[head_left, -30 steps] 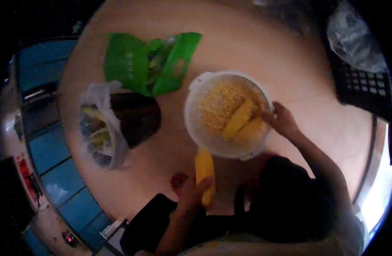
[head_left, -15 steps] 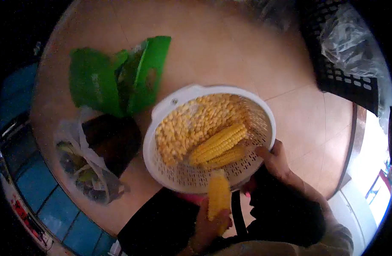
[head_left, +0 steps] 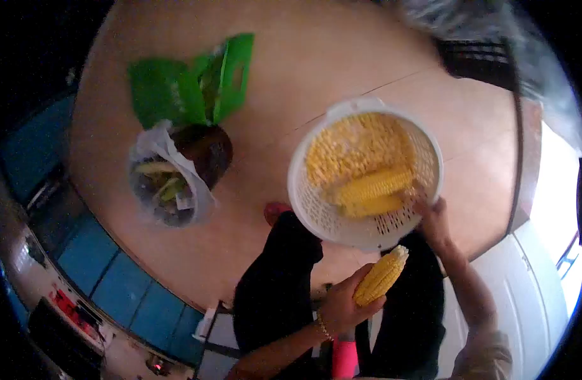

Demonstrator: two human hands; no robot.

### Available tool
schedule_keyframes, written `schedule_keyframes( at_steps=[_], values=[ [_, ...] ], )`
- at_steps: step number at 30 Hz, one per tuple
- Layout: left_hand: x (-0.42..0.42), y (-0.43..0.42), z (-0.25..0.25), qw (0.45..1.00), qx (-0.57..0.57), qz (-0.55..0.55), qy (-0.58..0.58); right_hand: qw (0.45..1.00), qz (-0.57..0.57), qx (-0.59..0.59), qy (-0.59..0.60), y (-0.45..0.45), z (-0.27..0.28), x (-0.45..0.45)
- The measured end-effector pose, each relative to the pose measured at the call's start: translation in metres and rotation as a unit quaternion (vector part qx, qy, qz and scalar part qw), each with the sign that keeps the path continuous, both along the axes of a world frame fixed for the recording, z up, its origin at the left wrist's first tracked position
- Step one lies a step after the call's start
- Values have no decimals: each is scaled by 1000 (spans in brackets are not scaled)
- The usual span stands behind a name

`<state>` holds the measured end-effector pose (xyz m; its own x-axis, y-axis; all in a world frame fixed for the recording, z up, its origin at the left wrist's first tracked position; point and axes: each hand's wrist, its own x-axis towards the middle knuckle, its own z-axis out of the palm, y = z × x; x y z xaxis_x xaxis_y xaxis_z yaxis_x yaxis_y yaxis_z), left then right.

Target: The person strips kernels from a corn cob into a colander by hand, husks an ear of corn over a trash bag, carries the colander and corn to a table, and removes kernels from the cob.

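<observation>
Head view, going left to right: blue cabinet fronts (head_left: 123,288) line the floor's left edge. Next in from that edge, a translucent plastic bag (head_left: 148,199) holds green and yellowish scraps. Green bag (head_left: 155,95) sits just beyond it, toward the floor's far left corner, top gaping. Then a bit of red footwear (head_left: 276,213). Left hand (head_left: 345,301) (beaded bracelet on the wrist) has fingers and thumb wrapped around a corn cob (head_left: 381,277), pale tip up and tilted right, off the colander's near edge. White colander (head_left: 302,206): loose kernels (head_left: 357,145) heap toward its far edge, two yellow cobs (head_left: 374,183) lie side by side toward the near right edge. Right hand (head_left: 433,221) is at the colander's right rim, fingers over the inside by the cob ends; blurred, can't tell if it pinches rim or cob. Dark crate (head_left: 478,63), floor's far right corner.
</observation>
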<state>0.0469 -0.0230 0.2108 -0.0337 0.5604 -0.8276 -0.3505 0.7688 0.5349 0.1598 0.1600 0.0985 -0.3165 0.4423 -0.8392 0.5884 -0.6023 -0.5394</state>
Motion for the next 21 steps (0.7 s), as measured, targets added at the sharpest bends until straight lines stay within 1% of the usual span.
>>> schedule_keyframes(
  at_steps=[1,2,3,4,5,6,7,8,9,10,11,12,13,14,15,16,17,18,19,20,21],
  values=[
    [-5,-3,8,1000,10,-11,9,996,-11,81,-22,-9,5,15],
    [-7,-9,21,999,13,-2,32,986,-23,159,-48,-20,22,25],
    [-8,-22,39,998,13,9,54,989,-71,105,-81,-33,52,22],
    [-10,-42,73,999,-9,29,22,987,-24,122,-102,-47,85,32],
    [-25,-46,108,999,-13,32,20,964,-39,175,-196,-85,125,49],
    [-40,-50,143,999,-18,34,18,970,-89,128,-184,-80,175,9],
    [-67,-61,175,997,-70,5,10,971,-139,83,-176,-76,224,-30],
    [-93,-50,210,991,-131,-16,0,964,-189,78,-172,-89,247,-35],
    [-124,-48,242,992,-123,-29,20,954,-238,74,-167,-102,268,-41],
    [-60,-91,219,989,-119,-38,83,959,-223,27,-172,-117,253,18],
    [-109,-92,243,982,-125,-73,125,953,-246,28,-175,-130,291,-16],
    [-157,-78,267,980,-119,-103,125,945,-281,30,-162,-139,321,-49],
    [-184,-70,275,977,-117,-130,119,942,-300,0,-151,-126,334,-69],
    [-151,-111,254,975,-71,-63,202,946,-289,55,-133,-151,333,-43],
    [-140,-139,217,962,-13,5,271,941,-303,-28,-150,-158,329,-32],
    [-192,-106,201,963,15,-21,268,947,-294,19,-128,-153,314,-69],
    [-145,-108,215,984,23,14,176,953,-278,72,-91,-177,320,-7],
    [-171,-87,218,998,9,32,56,941,-311,82,-102,-172,325,-22],
    [-165,-100,212,996,-2,82,-47,938,-332,65,-76,-177,318,-22],
    [-171,-92,242,991,29,102,-81,922,-376,52,-72,-187,364,-32],
    [-176,-83,273,984,58,122,-118,902,-422,74,-52,-192,374,-37]
  ],
)
